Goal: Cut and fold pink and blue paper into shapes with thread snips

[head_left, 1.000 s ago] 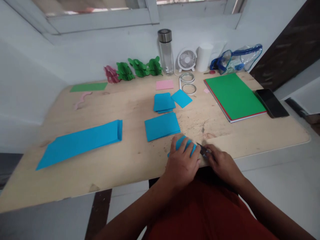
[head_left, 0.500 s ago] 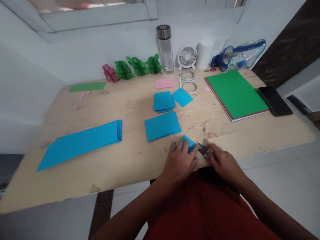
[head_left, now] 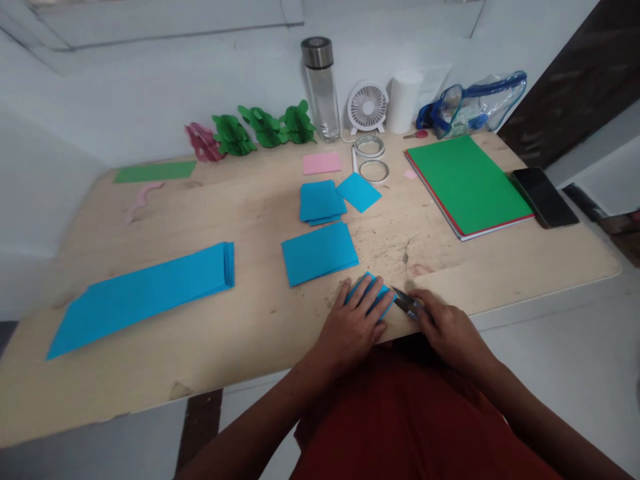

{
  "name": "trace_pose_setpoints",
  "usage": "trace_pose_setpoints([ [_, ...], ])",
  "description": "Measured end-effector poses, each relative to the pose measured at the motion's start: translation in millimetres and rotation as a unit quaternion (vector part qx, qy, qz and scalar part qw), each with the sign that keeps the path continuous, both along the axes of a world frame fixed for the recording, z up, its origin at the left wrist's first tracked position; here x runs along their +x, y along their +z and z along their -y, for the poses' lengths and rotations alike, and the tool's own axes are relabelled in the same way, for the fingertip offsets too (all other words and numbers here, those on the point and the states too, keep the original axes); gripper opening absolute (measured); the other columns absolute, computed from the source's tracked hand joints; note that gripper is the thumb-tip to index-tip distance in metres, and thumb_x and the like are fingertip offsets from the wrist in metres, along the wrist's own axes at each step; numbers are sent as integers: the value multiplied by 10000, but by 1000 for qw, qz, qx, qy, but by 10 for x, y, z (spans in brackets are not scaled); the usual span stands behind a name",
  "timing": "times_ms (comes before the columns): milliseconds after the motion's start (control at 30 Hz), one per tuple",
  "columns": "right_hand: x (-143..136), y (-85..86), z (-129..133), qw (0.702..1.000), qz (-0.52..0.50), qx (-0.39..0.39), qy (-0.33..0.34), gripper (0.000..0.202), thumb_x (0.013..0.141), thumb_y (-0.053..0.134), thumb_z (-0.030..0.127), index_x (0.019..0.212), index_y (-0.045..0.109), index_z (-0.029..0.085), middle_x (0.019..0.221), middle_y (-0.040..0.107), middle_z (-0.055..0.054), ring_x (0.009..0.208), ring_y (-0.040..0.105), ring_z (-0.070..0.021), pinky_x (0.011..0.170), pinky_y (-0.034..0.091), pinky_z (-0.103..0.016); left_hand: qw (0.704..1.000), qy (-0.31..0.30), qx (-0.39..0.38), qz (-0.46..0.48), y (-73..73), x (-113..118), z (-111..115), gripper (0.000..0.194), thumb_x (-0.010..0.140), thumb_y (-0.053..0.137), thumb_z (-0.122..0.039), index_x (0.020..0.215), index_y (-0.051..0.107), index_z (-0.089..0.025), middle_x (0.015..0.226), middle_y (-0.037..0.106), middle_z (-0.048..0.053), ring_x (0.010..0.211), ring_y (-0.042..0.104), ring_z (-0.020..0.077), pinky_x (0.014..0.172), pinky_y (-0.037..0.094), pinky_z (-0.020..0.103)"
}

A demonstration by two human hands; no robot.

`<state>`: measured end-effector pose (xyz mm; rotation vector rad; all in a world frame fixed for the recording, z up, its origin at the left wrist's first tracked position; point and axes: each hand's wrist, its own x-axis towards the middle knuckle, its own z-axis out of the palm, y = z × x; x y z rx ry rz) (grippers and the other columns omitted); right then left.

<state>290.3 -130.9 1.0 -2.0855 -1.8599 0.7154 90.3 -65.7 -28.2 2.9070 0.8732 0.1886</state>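
Near the table's front edge, my left hand (head_left: 356, 313) lies with fingers stretched out flat over a small piece of blue paper (head_left: 367, 283), pressing it to the wood. Much of that paper is hidden under the fingers. My right hand (head_left: 445, 323) is wrapped round a pair of scissors (head_left: 407, 305), whose blades point left at the paper's right corner. Just beyond my hands lies a stack of blue paper rectangles (head_left: 320, 253). Farther back are a pile of smaller blue squares (head_left: 321, 200) and a single blue square (head_left: 359, 192).
Long folded blue strips (head_left: 145, 293) lie at the left of the table (head_left: 260, 353). Green folders (head_left: 467, 187) and a phone (head_left: 544, 197) are on the right. Along the wall stand paper shapes (head_left: 265, 127), a glass bottle (head_left: 323, 100), a fan (head_left: 369, 108) and a clear pouch (head_left: 475, 107).
My left hand's fingers have flattened and spread over the blue paper. The scissors remain in my right hand beside it. The view has shifted slightly.
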Motion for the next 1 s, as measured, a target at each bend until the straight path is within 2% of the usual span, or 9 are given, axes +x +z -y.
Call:
trace_pose_setpoints([
  [167, -21, -6, 18, 1000, -7, -14, -15, 348, 908, 335, 282, 1164, 548, 183, 951, 719, -109, 777, 695, -265, 656, 478, -356, 1000, -20, 3, -9, 25, -37, -34, 519, 948, 350, -435, 1435, 317, -257, 1523, 284, 45, 1403, 227, 267, 1122, 211, 504],
  [433, -125, -1, 117, 999, -37, 6, -25, 335, 907, 336, 238, 1166, 542, 188, 934, 710, -88, 756, 682, -217, 634, 463, -309, 998, -59, -13, -12, 15, -106, -95, 545, 934, 388, -440, 1442, 297, -266, 1525, 276, 60, 1406, 218, 282, 1121, 191, 515],
  [567, -198, 7, 193, 997, -60, 6, -55, 334, 912, 339, 263, 1163, 543, 178, 769, 699, -56, 584, 636, -177, 556, 437, -280, 995, -95, -27, -8, 22, -166, -173, 543, 933, 401, -419, 1442, 295, -260, 1521, 284, 65, 1403, 225, 281, 1117, 210, 501],
  [667, -253, 9, 234, 993, -83, 0, -87, 339, 901, 368, 283, 1171, 540, 171, 675, 676, -31, 550, 619, -173, 547, 438, -275, 991, -130, -31, -4, 29, -215, -245, 537, 929, 419, -402, 1436, 309, -265, 1512, 305, 66, 1397, 239, 281, 1114, 221, 492],
  [800, -323, -11, 280, 981, -146, -18, -128, 344, 891, 401, 306, 1185, 526, 180, 672, 674, -20, 523, 609, -162, 509, 433, -260, 985, -169, -40, -4, 34, -267, -327, 516, 924, 436, -379, 1421, 338, -278, 1508, 312, 58, 1401, 228, 279, 1114, 220, 489],
  [1000, -389, -85, 351, 943, -283, -57, -168, 412, 854, 500, 318, 1250, 472, 209, 712, 678, 10, 473, 556, -121, 502, 454, -243, 981, -186, -52, 0, 35, -293, -372, 526, 921, 437, -386, 1424, 341, -263, 1512, 303, 73, 1398, 230, 291, 1111, 218, 501],
])
